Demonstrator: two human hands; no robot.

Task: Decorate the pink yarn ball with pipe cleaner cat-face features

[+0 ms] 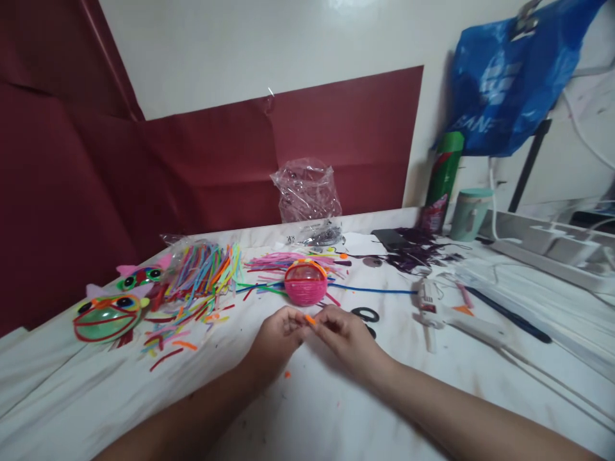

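Between the fingertips of my left hand (281, 334) and my right hand (344, 334) is a small orange piece (310, 319), perhaps of pipe cleaner or foam. Both hands are closed in a pinch on it, above the table's middle. Just beyond them sits a round ball (306, 291), wrapped in pink below, with a clear upper part and an orange and yellow top edge. Blue pipe cleaners (372, 289) stretch out on either side of it. Black-handled scissors (365, 314) lie beside my right hand, partly hidden by it. A tiny orange scrap (287, 374) rests nearer me.
Left are two animal-faced balls (108, 323) and a heap of coloured pipe cleaners (199, 272). On the right lies a glue gun (461, 320) with its cord. Farther back stand a clear plastic bag (307, 192), a green spray can (444, 176), a mug (469, 214) and dark purple strands (416, 250).
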